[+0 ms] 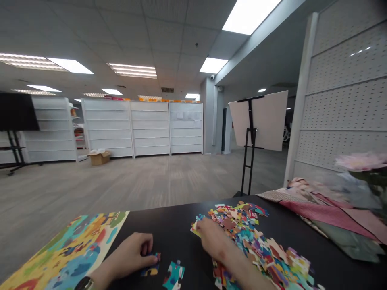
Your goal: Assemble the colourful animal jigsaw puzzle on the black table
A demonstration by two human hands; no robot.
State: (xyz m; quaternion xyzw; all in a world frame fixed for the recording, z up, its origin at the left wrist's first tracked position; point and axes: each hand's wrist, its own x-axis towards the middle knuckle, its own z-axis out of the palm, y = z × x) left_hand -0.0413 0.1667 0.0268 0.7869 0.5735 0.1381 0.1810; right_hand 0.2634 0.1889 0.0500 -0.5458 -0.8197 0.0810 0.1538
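Puzzle pieces point(249, 235) lie heaped on the right of a black table point(169, 225), many of them overlapping, with pink and green wrapping point(329, 217) beyond them. The person's left hand point(133, 251) has its thumb on a dark blue piece point(150, 270) and its fingers curled in, so it appears to be grasping that one; whether the piece is off the table cannot be told. A teal piece point(174, 276) lies loose just beside it, apart from the heap. The right hand point(211, 238) is at the heap's left edge with its fingertips down, and whether it has gripped anything there cannot be told.

The right forearm crosses over the heap, so a low sweep could drag pieces along or scatter them. Fingertips catching two overlapping pieces could bring up both or flip one. The teal piece, being so close, could be knocked by the left hand, and the picture sheet point(87, 241) beside the left wrist could shift if the arm leaned on it
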